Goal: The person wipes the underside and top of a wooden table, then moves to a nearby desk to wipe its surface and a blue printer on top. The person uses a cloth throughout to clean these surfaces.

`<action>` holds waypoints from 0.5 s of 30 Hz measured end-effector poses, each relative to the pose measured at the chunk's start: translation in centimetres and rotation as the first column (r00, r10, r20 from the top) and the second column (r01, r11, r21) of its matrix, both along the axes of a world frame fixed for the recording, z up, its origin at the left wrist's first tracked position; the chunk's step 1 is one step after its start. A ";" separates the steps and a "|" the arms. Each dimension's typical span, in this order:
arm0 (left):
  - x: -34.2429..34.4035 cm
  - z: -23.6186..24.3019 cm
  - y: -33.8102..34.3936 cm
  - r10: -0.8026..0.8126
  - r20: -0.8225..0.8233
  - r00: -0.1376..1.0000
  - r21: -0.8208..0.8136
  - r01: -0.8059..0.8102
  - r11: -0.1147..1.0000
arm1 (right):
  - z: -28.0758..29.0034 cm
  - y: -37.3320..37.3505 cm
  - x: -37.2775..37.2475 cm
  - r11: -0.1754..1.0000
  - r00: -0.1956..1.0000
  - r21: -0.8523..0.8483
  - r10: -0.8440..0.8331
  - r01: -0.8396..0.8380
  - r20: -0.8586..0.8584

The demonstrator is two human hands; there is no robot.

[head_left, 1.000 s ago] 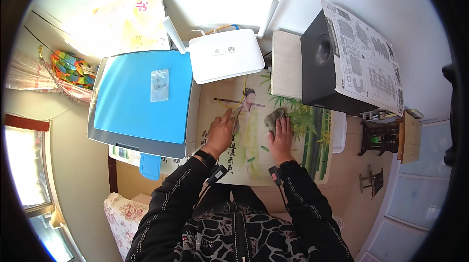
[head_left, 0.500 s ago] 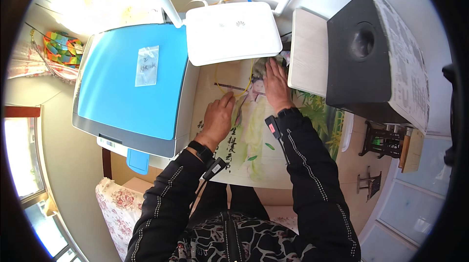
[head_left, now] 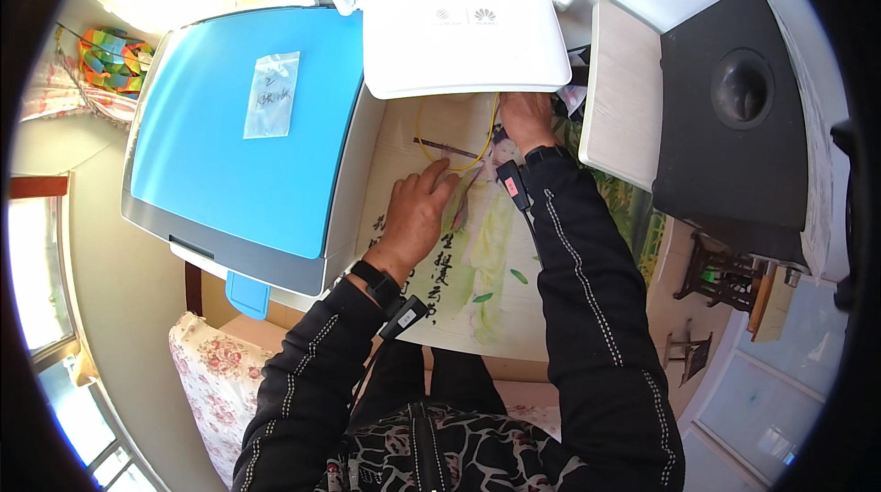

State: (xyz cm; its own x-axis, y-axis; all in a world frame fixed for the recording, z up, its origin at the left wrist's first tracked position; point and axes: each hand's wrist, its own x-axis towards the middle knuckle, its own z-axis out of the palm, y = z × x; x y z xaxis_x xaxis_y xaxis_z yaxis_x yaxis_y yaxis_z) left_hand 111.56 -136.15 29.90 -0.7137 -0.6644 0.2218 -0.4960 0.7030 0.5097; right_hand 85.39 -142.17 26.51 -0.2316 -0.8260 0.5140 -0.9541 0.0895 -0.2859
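My left hand (head_left: 415,217) rests on the picture-covered tabletop (head_left: 477,308), its fingers apart and holding nothing. The index fingertip lies at the lower bend of a thin yellow cable (head_left: 419,129); whether it presses on the cable I cannot tell. My right hand (head_left: 529,120) reaches beneath the front edge of a white router (head_left: 463,38). Its fingers are hidden there, so what they touch does not show. From under the router the yellow cable loops out between my two hands.
A blue-topped printer (head_left: 234,152) with a small clear bag (head_left: 273,95) on it stands left. To the right are a pale wooden panel (head_left: 624,93) and a black speaker box (head_left: 720,139). Two antennas rise behind the router. A floral-covered seat (head_left: 216,373) lies below left.
My right hand, flat with its fingers showing before, has slid farther in so the router hides its fingers. My left hand stays by the cable. The whole view has shifted slightly.
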 end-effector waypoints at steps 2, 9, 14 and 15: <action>-0.1 0.1 0.1 0.010 -0.006 1.000 -0.001 -0.010 1.000 | 0.5 1.0 0.1 0.999 1.000 0.040 0.023 -0.022 -0.021; 0.0 0.0 0.2 0.025 0.016 1.000 0.021 -0.025 0.999 | 2.8 5.7 1.3 0.955 0.978 0.209 0.208 -0.210 0.032; 0.1 -0.2 0.3 0.027 0.018 0.999 0.012 -0.027 1.000 | 3.2 9.2 1.7 0.932 0.982 0.308 0.181 -0.191 0.061; 0.1 -0.2 0.3 0.031 0.021 0.999 0.010 -0.031 0.999 | 3.1 9.8 1.8 0.939 0.986 0.301 0.146 -0.166 0.085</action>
State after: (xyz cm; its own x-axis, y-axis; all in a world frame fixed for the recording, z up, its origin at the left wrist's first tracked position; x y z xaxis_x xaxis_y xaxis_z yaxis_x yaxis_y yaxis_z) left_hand 111.69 -135.80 29.66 -0.6970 -0.6885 0.2006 -0.5280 0.6819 0.5062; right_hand 87.22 -132.34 29.59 -0.1099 -0.9693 0.2198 -0.9449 0.0332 -0.3258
